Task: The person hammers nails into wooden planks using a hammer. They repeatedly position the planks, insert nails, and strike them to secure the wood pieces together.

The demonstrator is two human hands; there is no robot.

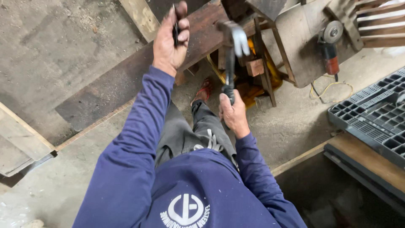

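Two hands are up in front of you. Your left hand (171, 40), at about eleven o'clock from your chest, is closed around a small dark object (176, 29) pinched between thumb and fingers; what the object is cannot be told. Your right hand (233, 112), near the centre of view, is clamped on the dark grip of a hammer (231, 55) whose handle runs up towards twelve o'clock and ends in a pale, blurred metal head.

Under the left hand a long dark plank (126, 80) lies slanted across the concrete floor (55, 46), from about eight o'clock up to one o'clock. Beyond the hammer head, at twelve to one o'clock, stands a rough wooden frame (263, 63) with small wood blocks and something yellow inside it. At two o'clock an angle grinder (330, 44) with a red body rests against a wooden panel, its cord trailing on the floor. At three o'clock a black plastic grid pallet (375, 118) lies on a board. Between your arms your foot in a red sandal (203, 90) shows on the floor, just left of the hammer handle.
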